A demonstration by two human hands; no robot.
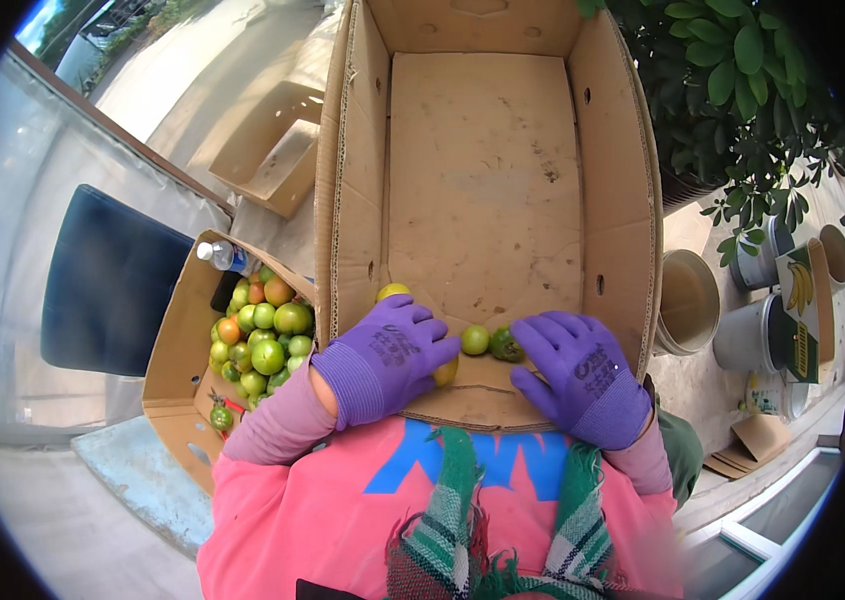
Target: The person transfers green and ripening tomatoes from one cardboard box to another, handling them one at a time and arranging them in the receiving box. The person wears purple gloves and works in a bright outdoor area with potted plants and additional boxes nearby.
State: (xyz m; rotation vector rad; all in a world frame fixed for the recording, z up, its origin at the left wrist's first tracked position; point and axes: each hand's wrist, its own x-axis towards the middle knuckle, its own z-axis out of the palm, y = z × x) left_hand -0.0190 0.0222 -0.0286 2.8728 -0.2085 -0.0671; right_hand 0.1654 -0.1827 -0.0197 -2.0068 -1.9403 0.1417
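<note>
My left hand, in a purple glove, has fingers apart and bent over yellow tomatoes near the cardboard box's near-left corner; whether it touches them is unclear. My right hand, also gloved, spreads its fingers beside a darker green tomato, thumb apart. Between the hands lies a lighter green tomato. The tall open box has a worn bottom. To the left, a second box holds several green and orange tomatoes, with a water bottle at its top and red-handled clippers partly visible.
An open carton lies at upper left, near a dark blue panel. Leafy branches overhang the right side, above several buckets, a banana-printed carton and cardboard pieces. A white frame is at lower right.
</note>
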